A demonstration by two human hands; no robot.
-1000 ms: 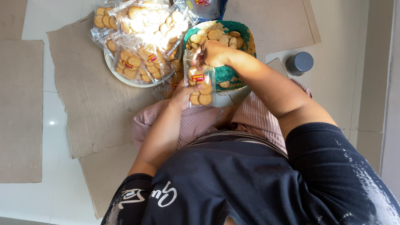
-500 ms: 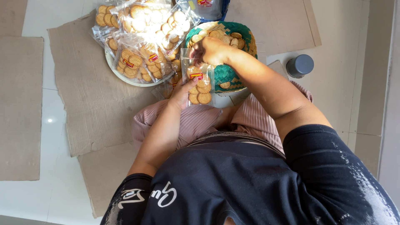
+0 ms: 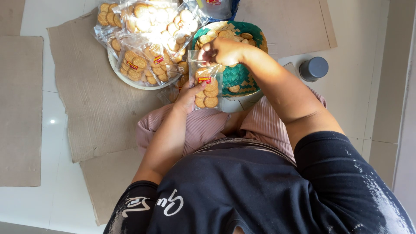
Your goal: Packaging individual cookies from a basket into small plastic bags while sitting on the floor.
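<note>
My left hand [image 3: 189, 94] holds a clear plastic bag [image 3: 206, 82] upright; round golden biscuits and a small red label show inside it. My right hand [image 3: 223, 51] is at the bag's open top, fingers bunched over it, and whether they pinch a biscuit is hidden. Right behind that hand stands a green woven basket [image 3: 239, 76] holding loose round biscuits [image 3: 225, 34].
A white plate [image 3: 130, 80] to the left carries a heap of filled biscuit bags [image 3: 149, 32]. Brown cardboard sheets [image 3: 93, 99] cover the white tiled floor. A dark grey lidded jar [image 3: 313, 68] stands at the right. My pink-clad knees [image 3: 208, 125] lie below the bag.
My right hand shifted slightly up and right over the bag's mouth. The bag and my left hand moved up a little.
</note>
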